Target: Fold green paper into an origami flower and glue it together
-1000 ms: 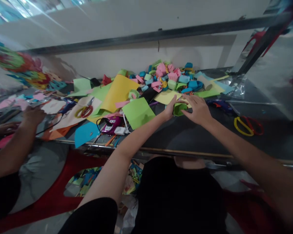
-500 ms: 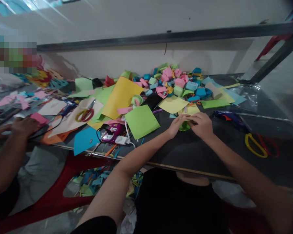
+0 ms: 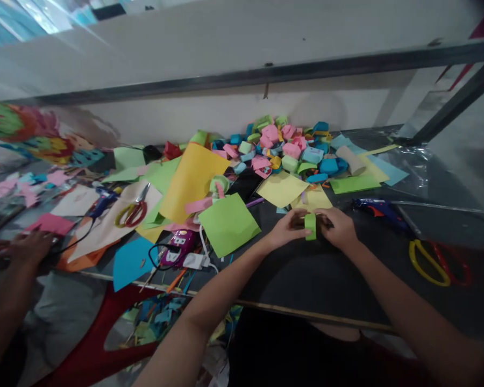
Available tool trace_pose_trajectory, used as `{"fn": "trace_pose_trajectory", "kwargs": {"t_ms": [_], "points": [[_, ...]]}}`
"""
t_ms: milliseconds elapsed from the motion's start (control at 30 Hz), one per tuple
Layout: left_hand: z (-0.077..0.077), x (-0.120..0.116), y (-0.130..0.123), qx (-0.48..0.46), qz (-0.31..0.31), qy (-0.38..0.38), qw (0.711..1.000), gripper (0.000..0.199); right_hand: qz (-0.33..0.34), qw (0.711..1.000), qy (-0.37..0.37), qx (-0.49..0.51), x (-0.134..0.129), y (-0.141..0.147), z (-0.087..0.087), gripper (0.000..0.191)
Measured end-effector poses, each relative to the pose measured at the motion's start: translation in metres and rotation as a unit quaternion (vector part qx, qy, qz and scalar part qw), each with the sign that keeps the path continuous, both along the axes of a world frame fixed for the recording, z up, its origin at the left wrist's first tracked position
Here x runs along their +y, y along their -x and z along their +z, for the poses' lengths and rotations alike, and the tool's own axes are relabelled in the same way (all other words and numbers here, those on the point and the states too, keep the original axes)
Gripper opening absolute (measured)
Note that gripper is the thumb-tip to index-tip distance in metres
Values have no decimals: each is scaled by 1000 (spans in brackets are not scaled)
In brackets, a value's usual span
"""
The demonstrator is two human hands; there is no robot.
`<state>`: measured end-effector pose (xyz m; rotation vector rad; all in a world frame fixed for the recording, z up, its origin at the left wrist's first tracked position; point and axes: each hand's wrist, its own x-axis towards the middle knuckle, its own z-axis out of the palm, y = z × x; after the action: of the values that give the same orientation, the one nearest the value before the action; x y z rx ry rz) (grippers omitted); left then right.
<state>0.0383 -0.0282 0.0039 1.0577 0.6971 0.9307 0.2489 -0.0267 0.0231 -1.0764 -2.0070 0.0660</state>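
Note:
A small piece of folded green paper point(image 3: 310, 227) is held up between my two hands over the dark table point(image 3: 282, 274). My left hand point(image 3: 288, 228) pinches its left side with thumb and fingers. On the other side, my right hand point(image 3: 339, 226) has its fingers closed at the paper's upper right edge; the fingertips are partly hidden. Just behind the hands lie pale yellow sheets point(image 3: 282, 187). A square green sheet point(image 3: 229, 224) rests to the left of my left hand. Right of my right hand are a blue glue gun point(image 3: 383, 214) and scissors with yellow and red handles point(image 3: 427, 263).
Small folded paper pieces point(image 3: 282, 142) in several colours are heaped along the back. A cardboard tube point(image 3: 350, 160) lies at their right. Further left are a yellow sheet point(image 3: 193, 180), a purple power strip point(image 3: 180, 247), scissors point(image 3: 133, 212) and another person's hand point(image 3: 32, 247) at pink paper.
The green paper has turned upright between my hands, showing a narrow face where it was mostly covered before. My camera view has tilted slightly upward. The other person's hand has shifted left.

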Motion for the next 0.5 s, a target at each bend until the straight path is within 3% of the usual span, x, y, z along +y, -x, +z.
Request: {"fn": "trace_pose_trajectory", "kwargs": {"t_ms": [133,233,300,367,433,500], "points": [[4,-2,9,111,-35,-148,982,89,-12,1000,26,2,1,-9,-5,23],[6,-4,2,253,3,-317,914,106,-27,999,44,14,1,-12,-10,23],[6,-4,-5,337,20,-399,852,95,-47,996,64,29,1,-12,-12,23],[5,-4,-11,387,29,-452,803,69,-68,993,89,41,1,-11,-13,24],[3,-3,-13,401,50,-478,780,56,-81,990,99,53,-1,-10,-11,22],[1,0,-12,386,80,-475,787,60,-88,989,98,71,-4,-10,-7,22]]}}
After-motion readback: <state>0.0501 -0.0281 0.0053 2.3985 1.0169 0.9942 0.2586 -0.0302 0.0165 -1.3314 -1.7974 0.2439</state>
